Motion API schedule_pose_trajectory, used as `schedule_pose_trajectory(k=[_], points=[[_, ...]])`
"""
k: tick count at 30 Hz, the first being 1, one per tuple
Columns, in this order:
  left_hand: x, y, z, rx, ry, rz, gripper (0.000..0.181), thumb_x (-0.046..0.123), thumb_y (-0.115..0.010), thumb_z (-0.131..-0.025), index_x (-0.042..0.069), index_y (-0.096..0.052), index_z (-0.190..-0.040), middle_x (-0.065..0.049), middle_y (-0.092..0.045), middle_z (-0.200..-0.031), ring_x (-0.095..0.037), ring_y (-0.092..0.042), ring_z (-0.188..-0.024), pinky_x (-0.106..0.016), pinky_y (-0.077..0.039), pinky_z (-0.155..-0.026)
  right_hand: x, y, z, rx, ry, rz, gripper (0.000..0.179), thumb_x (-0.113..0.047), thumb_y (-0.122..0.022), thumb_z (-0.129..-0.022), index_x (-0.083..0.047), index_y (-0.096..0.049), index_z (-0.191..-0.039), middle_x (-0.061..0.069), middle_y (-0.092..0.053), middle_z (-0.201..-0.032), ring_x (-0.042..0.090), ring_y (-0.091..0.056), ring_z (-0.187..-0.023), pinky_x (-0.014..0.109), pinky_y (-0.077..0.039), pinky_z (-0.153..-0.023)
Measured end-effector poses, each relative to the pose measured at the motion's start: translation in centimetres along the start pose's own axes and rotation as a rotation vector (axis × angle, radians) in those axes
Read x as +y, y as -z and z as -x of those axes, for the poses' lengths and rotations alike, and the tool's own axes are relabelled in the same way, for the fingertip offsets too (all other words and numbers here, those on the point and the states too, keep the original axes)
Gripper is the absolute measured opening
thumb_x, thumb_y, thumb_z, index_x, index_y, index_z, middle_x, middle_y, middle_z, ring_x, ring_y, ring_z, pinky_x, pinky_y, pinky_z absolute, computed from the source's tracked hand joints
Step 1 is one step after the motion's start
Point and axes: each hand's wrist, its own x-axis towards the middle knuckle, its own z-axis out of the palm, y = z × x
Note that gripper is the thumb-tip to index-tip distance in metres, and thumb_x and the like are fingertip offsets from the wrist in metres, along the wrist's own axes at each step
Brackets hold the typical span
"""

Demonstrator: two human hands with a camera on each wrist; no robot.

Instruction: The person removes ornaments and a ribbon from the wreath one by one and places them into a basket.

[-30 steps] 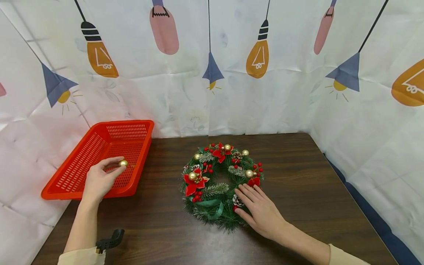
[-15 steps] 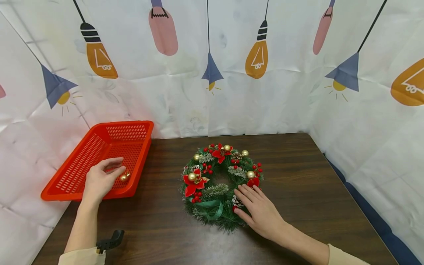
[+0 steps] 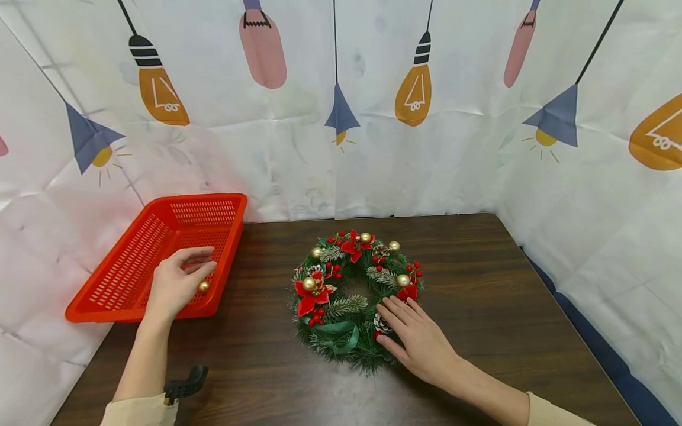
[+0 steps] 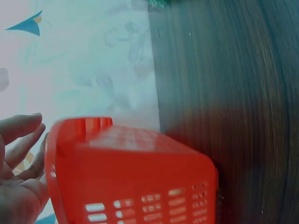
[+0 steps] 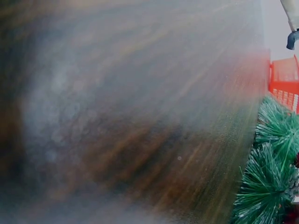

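Over the red plastic basket [image 3: 133, 260], at the left of the table, hovers my left hand [image 3: 178, 281]. Its fingers are loosely bent and hold nothing. A small gold ball ornament [image 3: 203, 286] lies in the basket, just below the fingertips. My right hand [image 3: 418, 340] rests, fingers straight, on the lower right of a green Christmas wreath [image 3: 341, 346]. The wreath carries several gold balls, red flowers [image 3: 306, 305], red berries and pinecones [image 3: 380, 323]. In the left wrist view the fingers [image 4: 23, 126] stand beside the basket's rim.
The dark wooden table [image 3: 256, 378] has its right edge near a blue cloth [image 3: 602, 349]. White printed curtains [image 3: 298, 154] rise behind and at both sides. A black strap mount [image 3: 186, 383] sticks out from the left wrist.
My left hand let go of the gold ball, which dropped into the basket. The hand then moved slightly right and up. My right hand stayed on the wreath.
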Motion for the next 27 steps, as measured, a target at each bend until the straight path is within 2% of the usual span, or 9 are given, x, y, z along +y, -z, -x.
schedule_pose_trajectory(k=[6,8,14,20,27], points=[[1.3,-1.2,-0.1,-0.009,-0.044,0.027,0.038,0.023,-0.071,-0.1,0.004,-0.067,-0.132,-0.018,-0.069,-0.12,-0.024,-0.068,-0.106,-0.006,-0.047,-0.08,0.1,0.0,0.0,0.002,0.002,-0.003,0.061,-0.045,-0.06,-0.103,-0.004,-0.056,-0.147,0.016,-0.051,-0.151,0.032,-0.043,-0.143,0.054,-0.029,-0.118],[1.8,-1.7,-0.2,-0.015,-0.063,0.038,0.036,0.022,-0.072,-0.099,0.004,-0.068,-0.13,-0.018,-0.069,-0.12,-0.027,-0.066,-0.107,-0.006,-0.046,-0.081,0.1,0.0,0.1,0.003,0.002,-0.004,0.061,-0.045,-0.06,-0.103,-0.004,-0.055,-0.148,0.015,-0.051,-0.151,0.032,-0.043,-0.143,0.054,-0.029,-0.118],[2.7,-3.5,-0.3,-0.04,-0.129,0.085,0.031,0.016,-0.073,-0.098,0.004,-0.07,-0.126,-0.014,-0.069,-0.119,-0.013,-0.064,-0.103,-0.006,-0.045,-0.086,0.1,0.0,0.0,0.002,0.004,-0.008,0.061,-0.046,-0.059,-0.103,-0.005,-0.055,-0.149,0.015,-0.051,-0.152,0.031,-0.043,-0.144,0.053,-0.029,-0.118],[3.2,-5.3,-0.3,-0.084,-0.153,0.121,0.029,0.012,-0.074,-0.097,0.004,-0.07,-0.125,-0.014,-0.069,-0.119,-0.019,-0.065,-0.104,-0.01,-0.048,-0.087,0.1,0.0,0.0,0.002,0.004,-0.007,0.061,-0.046,-0.059,-0.104,-0.005,-0.055,-0.148,0.015,-0.05,-0.153,0.03,-0.042,-0.145,0.052,-0.029,-0.118],[3.7,-7.0,-0.3,-0.139,-0.174,0.205,0.028,0.008,-0.075,-0.095,0.003,-0.072,-0.122,-0.012,-0.069,-0.116,-0.025,-0.067,-0.103,-0.015,-0.053,-0.086,0.1,0.0,0.0,0.005,0.005,-0.011,0.061,-0.046,-0.059,-0.103,-0.005,-0.055,-0.148,0.015,-0.051,-0.152,0.031,-0.043,-0.144,0.053,-0.029,-0.118]])
